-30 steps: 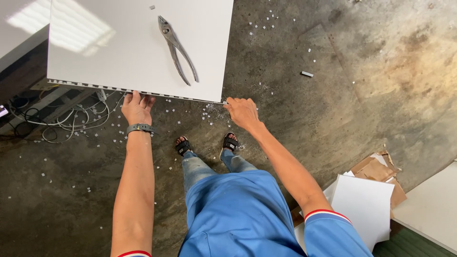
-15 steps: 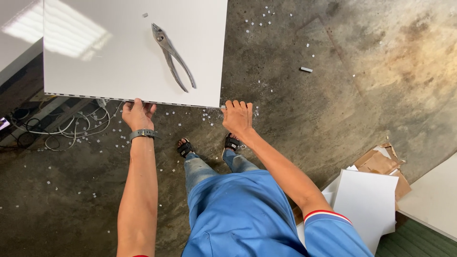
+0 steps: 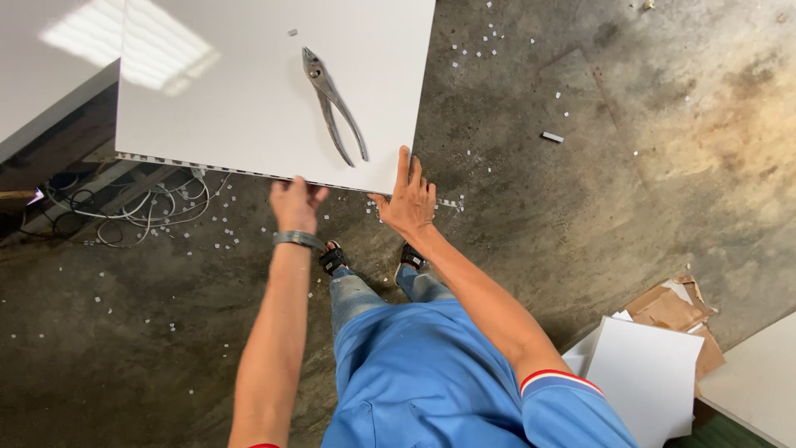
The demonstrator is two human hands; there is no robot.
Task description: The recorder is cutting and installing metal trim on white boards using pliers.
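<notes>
Head view, panel: My two hands work at the near edge of a large white panel (image 3: pixel 249 91), which lies flat and raised above the concrete floor (image 3: pixel 630 191). What carries it is hidden beneath it.
Head view, left hand: My left hand (image 3: pixel 294 206) sits at the near edge, fingers (image 3: pixel 282 189) curled at the rim. I judge this placement steadies the edge. Whether they clamp the edge or only press against it, I cannot tell.
Head view, right hand: My right hand (image 3: pixel 409 199) lies at the near right corner, fingers (image 3: pixel 404 166) spread open and flat, tips resting on the top face. It grips nothing.
Head view, pliers: The metal pliers (image 3: pixel 333 104) lie on the panel top, handles pointing toward me, apart from both hands. Their handle ends are just beyond my right fingertips, near but not touching. I judge they are parked there within reach.
Head view, surroundings: Small white chips (image 3: pixel 224 241) are scattered on the floor under the edge. A tangle of white cables (image 3: pixel 141 207) lies left. Cardboard and white sheets (image 3: pixel 647 373) lie at lower right.
</notes>
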